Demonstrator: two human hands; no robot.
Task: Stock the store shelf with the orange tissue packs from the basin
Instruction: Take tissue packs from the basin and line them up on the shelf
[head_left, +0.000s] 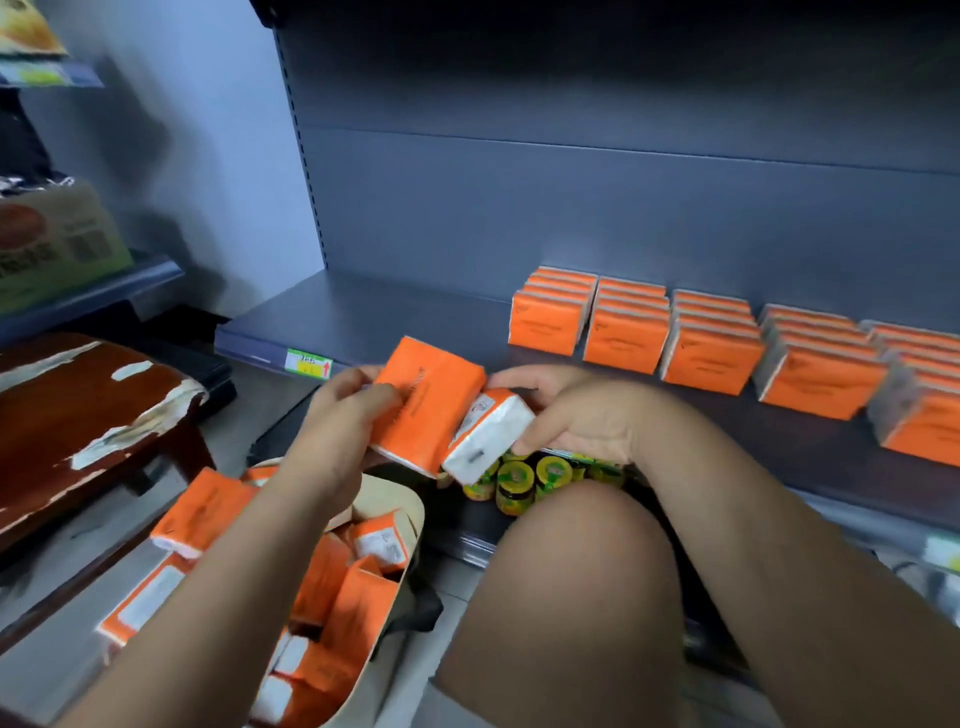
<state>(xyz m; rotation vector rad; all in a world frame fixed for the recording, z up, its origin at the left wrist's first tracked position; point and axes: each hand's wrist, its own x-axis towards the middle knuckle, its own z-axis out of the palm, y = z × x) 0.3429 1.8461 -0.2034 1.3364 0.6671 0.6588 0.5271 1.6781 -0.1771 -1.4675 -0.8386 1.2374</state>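
My left hand (340, 415) grips an orange tissue pack (431, 400) in front of the shelf edge. Beside it my right hand (576, 415) holds a second pack (488, 434), tilted with its white end toward me. The two packs touch. Below my left forearm, the beige basin (400, 514) holds several more orange packs (332, 587), loosely piled. On the grey shelf (363, 317), rows of orange packs (701, 338) stand upright from the middle to the right edge.
Small yellow-green jars (519, 480) sit on the lower shelf under my right hand. My bare knee (571, 597) is raised in front of it. A worn red-brown stool (88, 410) stands at left. A cardboard box (57, 244) rests on a neighbouring shelf.
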